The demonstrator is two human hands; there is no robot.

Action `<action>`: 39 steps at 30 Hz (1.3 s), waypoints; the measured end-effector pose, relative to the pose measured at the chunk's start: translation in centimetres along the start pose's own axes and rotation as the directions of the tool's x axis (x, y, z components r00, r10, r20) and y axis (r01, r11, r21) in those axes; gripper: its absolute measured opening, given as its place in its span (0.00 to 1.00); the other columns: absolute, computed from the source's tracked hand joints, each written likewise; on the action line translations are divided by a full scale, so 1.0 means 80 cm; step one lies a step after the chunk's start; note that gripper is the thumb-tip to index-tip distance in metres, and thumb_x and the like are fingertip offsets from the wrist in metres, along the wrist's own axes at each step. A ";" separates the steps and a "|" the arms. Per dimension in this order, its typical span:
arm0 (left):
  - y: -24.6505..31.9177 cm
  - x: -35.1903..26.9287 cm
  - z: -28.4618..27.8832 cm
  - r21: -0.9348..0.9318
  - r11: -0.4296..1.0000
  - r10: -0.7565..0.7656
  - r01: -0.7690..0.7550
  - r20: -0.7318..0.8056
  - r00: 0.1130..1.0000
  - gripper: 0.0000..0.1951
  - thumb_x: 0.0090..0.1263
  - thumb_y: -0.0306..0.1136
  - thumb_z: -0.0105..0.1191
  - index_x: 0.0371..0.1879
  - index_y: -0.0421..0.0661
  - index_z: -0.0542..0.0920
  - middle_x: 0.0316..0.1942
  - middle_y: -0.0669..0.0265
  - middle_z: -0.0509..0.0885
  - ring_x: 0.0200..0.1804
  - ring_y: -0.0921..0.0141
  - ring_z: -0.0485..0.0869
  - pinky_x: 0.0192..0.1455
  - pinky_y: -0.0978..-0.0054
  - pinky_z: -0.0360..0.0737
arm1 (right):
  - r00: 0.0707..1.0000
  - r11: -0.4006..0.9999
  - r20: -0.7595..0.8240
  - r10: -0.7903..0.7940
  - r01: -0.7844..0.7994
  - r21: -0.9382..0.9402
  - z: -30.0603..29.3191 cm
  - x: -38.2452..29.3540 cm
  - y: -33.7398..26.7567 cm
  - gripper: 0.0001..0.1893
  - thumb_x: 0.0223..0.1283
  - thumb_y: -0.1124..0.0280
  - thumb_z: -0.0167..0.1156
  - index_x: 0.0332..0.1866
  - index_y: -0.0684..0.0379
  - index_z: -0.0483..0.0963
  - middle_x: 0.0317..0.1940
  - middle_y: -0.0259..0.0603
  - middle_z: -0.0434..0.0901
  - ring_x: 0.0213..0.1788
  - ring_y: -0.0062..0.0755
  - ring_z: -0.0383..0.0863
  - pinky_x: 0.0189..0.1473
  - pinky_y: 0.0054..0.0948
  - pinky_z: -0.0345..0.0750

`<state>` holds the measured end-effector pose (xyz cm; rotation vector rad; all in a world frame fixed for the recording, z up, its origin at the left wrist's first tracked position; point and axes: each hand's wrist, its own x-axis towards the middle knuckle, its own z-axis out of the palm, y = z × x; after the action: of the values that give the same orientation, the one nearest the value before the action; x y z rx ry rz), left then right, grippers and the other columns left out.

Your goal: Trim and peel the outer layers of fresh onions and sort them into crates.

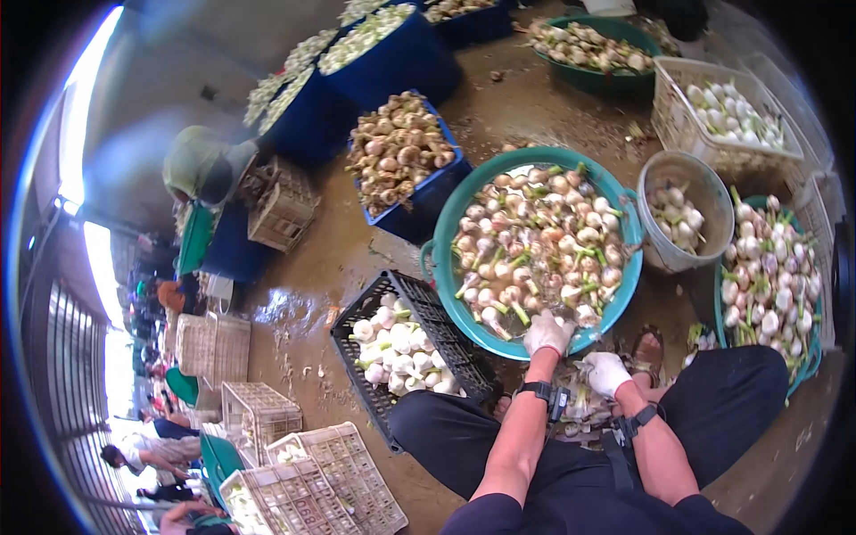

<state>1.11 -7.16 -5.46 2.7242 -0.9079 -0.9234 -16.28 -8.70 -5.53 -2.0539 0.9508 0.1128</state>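
Note:
My left hand (pixel 548 333), in a pale work glove, reaches over the near rim of a green plastic tub (pixel 461 321). Its fingers are down among garlic bulbs (pixel 535 234) with short green stems, which float in water; what they grasp is hidden. Just outside the rim, my right hand (pixel 605 374), also gloved, is bent with its fingertips turned toward the left hand. Whether it holds something small is unclear. Below both hands, a heap of garlic peelings (pixel 582 408) lies between my legs.
Left of the tub, a black crate (pixel 374 401) carries peeled white garlic. A blue crate (pixel 421 194) holds unpeeled bulbs. At right stand a white bucket (pixel 689 160) and another garlic-filled tub (pixel 722 314). Wet floor (pixel 287 348) stretches left toward stacked crates (pixel 328 475) and other people.

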 end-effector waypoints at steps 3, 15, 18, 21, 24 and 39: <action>-0.013 -0.004 -0.015 -0.029 1.000 -0.001 0.001 0.016 1.000 0.27 0.59 0.48 0.55 0.55 0.44 0.77 0.55 0.47 0.78 0.58 0.51 0.80 0.59 0.57 0.77 | 0.980 0.996 0.182 0.083 -0.084 -0.003 -0.014 0.004 -0.034 0.17 0.67 0.57 0.54 0.41 0.59 0.83 0.36 0.54 0.83 0.42 0.54 0.83 0.48 0.46 0.77; -0.003 -0.090 -0.047 -0.993 0.061 0.398 -0.101 -0.068 0.915 0.25 0.68 0.29 0.42 0.65 0.38 0.69 0.45 0.64 0.82 0.39 0.75 0.82 0.39 0.80 0.80 | 0.977 0.035 0.187 0.107 -0.192 0.981 -0.019 0.028 -0.012 0.33 0.68 0.35 0.45 0.55 0.58 0.73 0.43 0.44 0.80 0.39 0.40 0.84 0.40 0.41 0.84; -0.036 -0.097 -0.040 -0.934 0.203 0.475 -0.295 -0.170 0.864 0.26 0.66 0.30 0.50 0.64 0.37 0.69 0.51 0.60 0.82 0.51 0.70 0.80 0.55 0.73 0.77 | 0.999 -0.036 -0.013 0.052 0.015 0.999 -0.005 0.039 -0.023 0.25 0.72 0.46 0.49 0.55 0.59 0.73 0.46 0.43 0.81 0.48 0.38 0.82 0.47 0.41 0.83; -0.018 -0.127 -0.060 -0.817 0.441 0.507 -0.372 -0.115 0.854 0.27 0.63 0.36 0.57 0.62 0.40 0.71 0.47 0.57 0.83 0.50 0.66 0.82 0.55 0.70 0.77 | 0.990 0.142 -0.093 0.101 0.078 0.987 -0.011 0.032 -0.012 0.19 0.74 0.56 0.52 0.50 0.63 0.76 0.43 0.38 0.81 0.42 0.30 0.81 0.47 0.33 0.79; -0.018 -0.137 -0.065 -0.600 0.625 0.478 -0.499 -0.211 0.852 0.30 0.59 0.40 0.62 0.60 0.43 0.72 0.45 0.52 0.84 0.49 0.59 0.84 0.53 0.66 0.78 | 0.980 0.376 -0.184 0.073 0.144 0.915 -0.017 0.024 -0.018 0.16 0.74 0.61 0.52 0.48 0.64 0.77 0.41 0.35 0.81 0.42 0.24 0.78 0.48 0.30 0.76; -0.035 -0.120 -0.021 -0.823 0.379 0.417 -0.423 -0.256 0.872 0.25 0.64 0.40 0.60 0.57 0.39 0.73 0.42 0.62 0.84 0.44 0.72 0.82 0.50 0.75 0.77 | 0.881 0.784 -0.449 -0.149 0.382 0.489 -0.033 0.015 -0.025 0.11 0.69 0.69 0.52 0.42 0.68 0.77 0.34 0.41 0.81 0.36 0.28 0.77 0.42 0.29 0.75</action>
<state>-2.61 0.56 0.01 1.5026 -0.7621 -0.8992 -14.75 -10.61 -2.97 -1.6376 0.7753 -0.6902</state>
